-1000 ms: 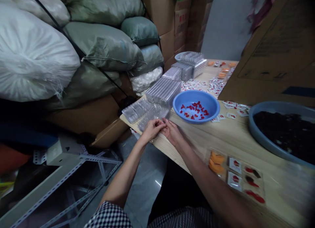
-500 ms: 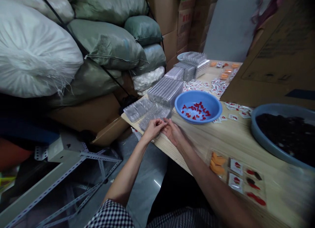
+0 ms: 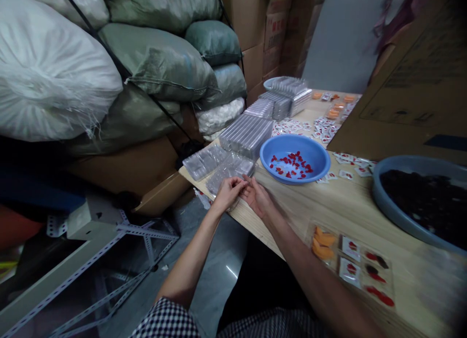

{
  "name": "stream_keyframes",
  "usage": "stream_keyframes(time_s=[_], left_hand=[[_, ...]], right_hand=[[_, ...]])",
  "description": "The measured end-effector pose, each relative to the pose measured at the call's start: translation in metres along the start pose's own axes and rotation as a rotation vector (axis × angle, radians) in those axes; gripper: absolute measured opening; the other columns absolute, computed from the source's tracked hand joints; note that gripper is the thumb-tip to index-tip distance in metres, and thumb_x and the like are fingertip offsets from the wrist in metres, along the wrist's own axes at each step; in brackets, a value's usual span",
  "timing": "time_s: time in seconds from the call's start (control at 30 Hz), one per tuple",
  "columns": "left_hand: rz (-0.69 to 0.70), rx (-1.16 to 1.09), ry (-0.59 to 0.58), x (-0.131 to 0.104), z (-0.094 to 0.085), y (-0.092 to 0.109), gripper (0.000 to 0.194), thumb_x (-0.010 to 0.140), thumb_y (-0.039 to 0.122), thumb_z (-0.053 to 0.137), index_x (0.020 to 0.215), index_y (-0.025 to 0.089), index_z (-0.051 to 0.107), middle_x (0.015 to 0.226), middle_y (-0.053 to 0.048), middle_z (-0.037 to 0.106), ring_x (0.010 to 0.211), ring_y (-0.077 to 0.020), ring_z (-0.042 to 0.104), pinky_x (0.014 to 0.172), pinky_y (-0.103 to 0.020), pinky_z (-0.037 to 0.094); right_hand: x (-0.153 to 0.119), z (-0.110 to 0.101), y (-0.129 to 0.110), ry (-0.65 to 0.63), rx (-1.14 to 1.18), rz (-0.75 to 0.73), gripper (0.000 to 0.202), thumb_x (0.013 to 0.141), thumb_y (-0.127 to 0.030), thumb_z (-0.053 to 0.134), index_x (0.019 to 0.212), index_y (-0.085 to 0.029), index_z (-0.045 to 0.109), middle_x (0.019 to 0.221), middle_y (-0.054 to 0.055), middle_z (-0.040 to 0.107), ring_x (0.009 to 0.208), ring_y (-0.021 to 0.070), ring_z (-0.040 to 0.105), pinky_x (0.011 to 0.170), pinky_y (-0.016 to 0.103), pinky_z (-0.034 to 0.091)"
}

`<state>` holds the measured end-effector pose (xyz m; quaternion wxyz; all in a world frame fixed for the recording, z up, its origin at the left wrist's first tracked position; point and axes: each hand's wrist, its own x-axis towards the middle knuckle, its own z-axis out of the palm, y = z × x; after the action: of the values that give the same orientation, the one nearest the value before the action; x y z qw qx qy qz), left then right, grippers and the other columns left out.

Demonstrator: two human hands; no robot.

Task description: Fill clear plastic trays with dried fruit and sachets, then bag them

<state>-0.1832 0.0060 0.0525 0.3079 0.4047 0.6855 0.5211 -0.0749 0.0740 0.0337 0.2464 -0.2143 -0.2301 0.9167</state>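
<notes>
Blue and round, the plastic basin (image 3: pixel 270 155) holds scattered red pieces (image 3: pixel 293 157) on the wooden table (image 3: pixel 292 204). Nearer the person and to the basin's left, the left hand (image 3: pixel 229 189) and right hand (image 3: pixel 257 196) meet at the fingertips: the left drawn to a narrow pinch, the right loosely curved; whether anything thin sits between them, I cannot tell. Also left of the basin, just beyond the hands, lie clear blister trays (image 3: pixel 205 163). Nearer and to the basin's right rests a filled blister tray (image 3: pixel 361 271), with orange pieces (image 3: pixel 323 241), printed sachets (image 3: pixel 350 248) and red and dark pieces (image 3: pixel 380 295). The step in hand seems to be fine fingertip work; the next move probably calls for a light pinch and steady wrists.
</notes>
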Motion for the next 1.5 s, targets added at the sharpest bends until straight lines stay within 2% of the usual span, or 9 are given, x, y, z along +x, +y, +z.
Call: stream_keyframes(time_s=[0.17, 0.47, 0.73, 0.83, 0.97, 1.1, 1.27, 1.5], left_hand=[[-0.020, -0.001, 0.002, -0.001, 0.000, -0.002, 0.035, 0.082, 0.049, 0.068, 0.076, 0.014, 0.068, 0.066, -0.001, 0.062, 0.058, -0.0096, 0.051, 0.057, -0.022, 0.039], [-0.019, -0.023, 0.004, 0.000, 0.001, -0.006, 0.038, 0.082, 0.052, 0.067, 0.076, 0.015, 0.067, 0.067, -0.001, 0.062, 0.058, -0.0095, 0.050, 0.057, -0.022, 0.040], [0.002, -0.010, 0.009, -0.001, 0.001, -0.004, 0.038, 0.085, 0.051, 0.063, 0.074, 0.014, 0.065, 0.065, 0.000, 0.058, 0.058, -0.0093, 0.047, 0.057, -0.022, 0.038], [0.001, 0.011, 0.014, -0.002, 0.003, -0.004, 0.036, 0.085, 0.049, 0.062, 0.074, 0.014, 0.065, 0.065, 0.000, 0.058, 0.058, -0.0097, 0.047, 0.057, -0.022, 0.038], [0.003, 0.022, -0.068, -0.003, -0.001, 0.000, 0.032, 0.083, 0.045, 0.064, 0.076, 0.014, 0.066, 0.068, -0.001, 0.062, 0.060, -0.0104, 0.051, 0.059, -0.023, 0.040], [-0.047, 0.035, -0.185, -0.009, -0.012, 0.008, 0.032, 0.076, 0.045, 0.070, 0.074, 0.013, 0.068, 0.066, -0.001, 0.062, 0.059, -0.0102, 0.050, 0.059, -0.024, 0.039], [-0.036, 0.131, -0.182, -0.013, -0.018, 0.008, 0.031, 0.075, 0.043, 0.071, 0.066, 0.014, 0.066, 0.060, 0.001, 0.057, 0.055, -0.0092, 0.044, 0.056, -0.024, 0.032], [-0.037, 0.090, -0.209, -0.014, -0.018, 0.004, 0.032, 0.078, 0.045, 0.067, 0.073, 0.013, 0.069, 0.067, -0.001, 0.064, 0.060, -0.0110, 0.049, 0.060, -0.024, 0.036]], right_hand=[[-0.001, 0.000, 0.001, -0.002, -0.020, -0.017, 0.031, 0.104, -0.036, 0.040, 0.119, -0.018, 0.060, 0.101, 0.010, 0.075, 0.104, 0.0189, 0.070, 0.102, 0.040, 0.051], [-0.004, 0.003, 0.001, -0.034, -0.051, -0.037, 0.038, 0.104, -0.035, 0.039, 0.133, -0.017, 0.054, 0.105, 0.010, 0.075, 0.106, 0.0194, 0.070, 0.103, 0.041, 0.050], [-0.005, 0.003, 0.002, -0.036, -0.053, -0.049, 0.030, 0.099, -0.039, 0.052, 0.119, -0.019, 0.062, 0.104, 0.009, 0.075, 0.109, 0.0199, 0.068, 0.101, 0.040, 0.052], [-0.004, 0.001, 0.004, -0.038, -0.052, -0.069, 0.030, 0.093, -0.037, 0.061, 0.117, -0.019, 0.062, 0.105, 0.009, 0.075, 0.109, 0.0210, 0.068, 0.099, 0.041, 0.053], [-0.002, -0.004, 0.004, -0.012, -0.044, -0.079, 0.033, 0.085, -0.029, 0.071, 0.115, -0.019, 0.061, 0.098, 0.008, 0.075, 0.104, 0.0218, 0.071, 0.097, 0.040, 0.054], [-0.001, -0.005, 0.002, -0.022, -0.054, -0.061, 0.028, 0.087, -0.028, 0.069, 0.112, -0.019, 0.060, 0.097, 0.008, 0.075, 0.102, 0.0224, 0.071, 0.093, 0.041, 0.057], [-0.001, -0.002, 0.001, -0.023, -0.049, -0.045, 0.026, 0.088, -0.029, 0.069, 0.110, -0.019, 0.060, 0.104, 0.011, 0.074, 0.110, 0.0246, 0.068, 0.092, 0.043, 0.057], [-0.002, -0.002, 0.000, 0.010, -0.052, -0.045, 0.021, 0.089, -0.026, 0.068, 0.108, -0.020, 0.061, 0.105, 0.010, 0.074, 0.112, 0.0229, 0.067, 0.091, 0.038, 0.058]])
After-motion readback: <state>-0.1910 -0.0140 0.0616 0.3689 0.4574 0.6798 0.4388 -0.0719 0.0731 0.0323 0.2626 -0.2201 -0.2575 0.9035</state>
